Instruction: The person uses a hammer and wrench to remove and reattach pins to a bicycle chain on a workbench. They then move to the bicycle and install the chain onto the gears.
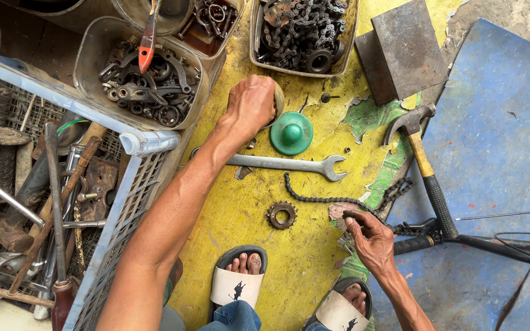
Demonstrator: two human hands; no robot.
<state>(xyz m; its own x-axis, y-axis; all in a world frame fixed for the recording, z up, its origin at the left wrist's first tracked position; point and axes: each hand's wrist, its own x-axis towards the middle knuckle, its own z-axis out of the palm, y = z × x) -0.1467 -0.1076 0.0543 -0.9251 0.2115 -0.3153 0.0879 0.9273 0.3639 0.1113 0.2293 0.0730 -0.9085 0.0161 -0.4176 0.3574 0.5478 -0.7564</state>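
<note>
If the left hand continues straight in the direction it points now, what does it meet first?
Probably the clear tub of bike chains. The left hand, resting on a small round container, points up the yellow board; height is unclear.

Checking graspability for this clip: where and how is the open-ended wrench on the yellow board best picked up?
Take the wrench at mid-shaft, coming from above with fingers across its narrow width. It lies flat and level, the shaft bare there; the left hand crowds its near end, and the forked jaw end is wider.

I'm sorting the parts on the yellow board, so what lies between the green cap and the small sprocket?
In the head view, the open-ended wrench lies crosswise between the green cap and the small sprocket; otherwise bare yellow board.
</note>
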